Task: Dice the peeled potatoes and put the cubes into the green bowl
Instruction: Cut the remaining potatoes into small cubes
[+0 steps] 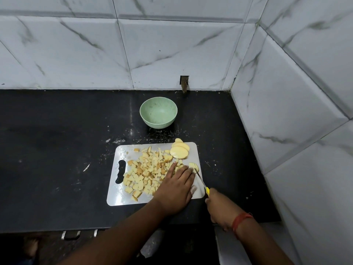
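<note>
We work on a black counter [57,150] in a tiled corner; our left hand [176,188] presses flat on potato pieces [193,166], our right hand [219,207] grips the knife [202,183] beside the board's [118,197] right edge.

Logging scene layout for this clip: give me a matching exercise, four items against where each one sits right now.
Items:
1. green bowl
2. potato cubes
3. potato slices
4. knife

Places:
A. stacked at the cutting board's far right corner
B. gripped in the right hand
C. on the black counter beyond the board, holding nothing
D. spread over the middle of the board, beside the left hand

Pairs: 1-C, 2-D, 3-A, 4-B
</note>
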The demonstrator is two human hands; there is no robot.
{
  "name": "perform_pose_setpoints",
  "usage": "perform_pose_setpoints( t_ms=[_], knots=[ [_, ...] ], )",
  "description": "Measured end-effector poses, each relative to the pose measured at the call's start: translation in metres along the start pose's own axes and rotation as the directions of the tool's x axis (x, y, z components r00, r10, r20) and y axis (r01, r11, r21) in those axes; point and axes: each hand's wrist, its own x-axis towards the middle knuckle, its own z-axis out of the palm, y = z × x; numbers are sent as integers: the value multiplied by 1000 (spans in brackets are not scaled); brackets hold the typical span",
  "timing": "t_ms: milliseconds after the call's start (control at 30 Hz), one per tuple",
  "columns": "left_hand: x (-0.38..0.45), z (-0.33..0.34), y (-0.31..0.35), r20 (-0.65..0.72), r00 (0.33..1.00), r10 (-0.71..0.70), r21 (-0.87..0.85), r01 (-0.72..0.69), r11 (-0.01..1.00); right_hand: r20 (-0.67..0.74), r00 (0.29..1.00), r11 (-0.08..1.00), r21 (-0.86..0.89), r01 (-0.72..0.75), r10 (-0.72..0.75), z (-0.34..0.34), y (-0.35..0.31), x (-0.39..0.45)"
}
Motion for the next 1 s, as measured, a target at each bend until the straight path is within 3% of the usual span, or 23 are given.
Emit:
perform_pose_setpoints(
  t_ms=[233,500,667,800,1000],
  knots=[
    [0,-2,1,12,1000,4,13,-4,1000,49,995,991,107,85,-91,-5,23,-19],
    [4,-11,-2,8,999,-49,-18,49,999,-169,983,925,359,125,-67,-20,12,0],
    [8,-12,-7,47,998,-40,-33,42,999,-304,950,931,320,177,-76,-27,-9,41],
    [10,-13,-7,41,998,-43,-52,45,998,-307,943,958,205,201,-132,-27,-18,63],
    [12,-11,-5,69,996,-52,-72,57,996,-319,930,951,182,252,-185,-24,-19,74]
  ],
)
